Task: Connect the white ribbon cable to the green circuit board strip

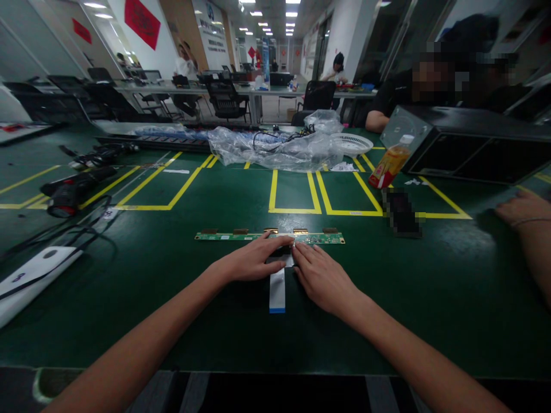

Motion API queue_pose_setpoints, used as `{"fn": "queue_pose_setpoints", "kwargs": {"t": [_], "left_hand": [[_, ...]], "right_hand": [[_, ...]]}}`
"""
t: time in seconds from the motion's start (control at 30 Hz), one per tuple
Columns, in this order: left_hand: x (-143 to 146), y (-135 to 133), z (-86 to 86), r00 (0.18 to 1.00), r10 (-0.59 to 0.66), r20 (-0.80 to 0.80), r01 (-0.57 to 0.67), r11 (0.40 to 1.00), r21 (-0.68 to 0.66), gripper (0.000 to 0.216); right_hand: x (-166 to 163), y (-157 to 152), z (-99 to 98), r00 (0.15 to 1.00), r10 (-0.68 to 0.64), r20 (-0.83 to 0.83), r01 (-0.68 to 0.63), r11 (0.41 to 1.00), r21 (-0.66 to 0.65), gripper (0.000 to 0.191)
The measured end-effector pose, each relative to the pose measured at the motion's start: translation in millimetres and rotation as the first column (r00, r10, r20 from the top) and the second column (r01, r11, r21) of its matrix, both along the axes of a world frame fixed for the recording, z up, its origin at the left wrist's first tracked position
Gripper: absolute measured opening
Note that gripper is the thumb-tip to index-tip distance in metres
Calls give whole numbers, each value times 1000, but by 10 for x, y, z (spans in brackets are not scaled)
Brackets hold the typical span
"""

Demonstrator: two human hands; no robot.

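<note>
Here, the fingers (279, 241) of the left hand (253, 261) lie flat and unclenched over the top end of the white ribbon cable (277, 289). The right hand (321, 275) presses extended fingertips (299, 249) where the cable meets the circuit board (224, 235) on the green table (172, 321). Beyond, a clear plastic bag (301, 154) holds dark cables (271, 140).

Bright ceiling panels (291, 15) far back, dim green table (172, 321); soft shadows; wide-angle curvature at the edges; pixelated patches
</note>
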State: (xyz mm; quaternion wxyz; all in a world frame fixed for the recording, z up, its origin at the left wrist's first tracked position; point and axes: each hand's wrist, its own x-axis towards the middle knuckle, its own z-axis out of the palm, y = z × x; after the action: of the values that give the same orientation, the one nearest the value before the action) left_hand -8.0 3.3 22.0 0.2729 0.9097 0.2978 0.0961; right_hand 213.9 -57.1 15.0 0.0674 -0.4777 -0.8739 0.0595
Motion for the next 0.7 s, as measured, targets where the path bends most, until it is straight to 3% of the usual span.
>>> {"fn": "queue_pose_setpoints", "kwargs": {"t": [0.13,0.23,0.33,0.4,0.47,0.57,0.63,0.7], "left_hand": [[9,-13,-45,998,50,31,-54,988,143,52],[16,-10,-77,1000,-11,6,10,970,242,50],[53,-10,-103,986,-127,-107,147,967,208,54],[93,3,-135,977,-132,-168,162,969,184,55],[106,60,-188,978,-34,-207,79,974,211,58],[-54,272,-290,936,235,-262,-154,943,296,62],[-342,475,-345,845,442,-302,-333,876,349,64],[-749,671,-371,695,632,-343,-517,771,371,65]], "right_hand": [[112,115,31,994,-2,-113,9,998,59,46],[233,201,93,973,-79,-217,107,987,121,40],[323,242,152,954,-142,-265,180,976,125,36],[345,248,170,948,-156,-279,193,975,110,34],[340,249,172,945,-154,-287,184,980,80,34],[315,247,162,946,-149,-287,164,986,28,34],[307,244,160,947,-147,-285,154,988,2,34],[308,239,166,946,-148,-289,149,989,-19,34]]}}
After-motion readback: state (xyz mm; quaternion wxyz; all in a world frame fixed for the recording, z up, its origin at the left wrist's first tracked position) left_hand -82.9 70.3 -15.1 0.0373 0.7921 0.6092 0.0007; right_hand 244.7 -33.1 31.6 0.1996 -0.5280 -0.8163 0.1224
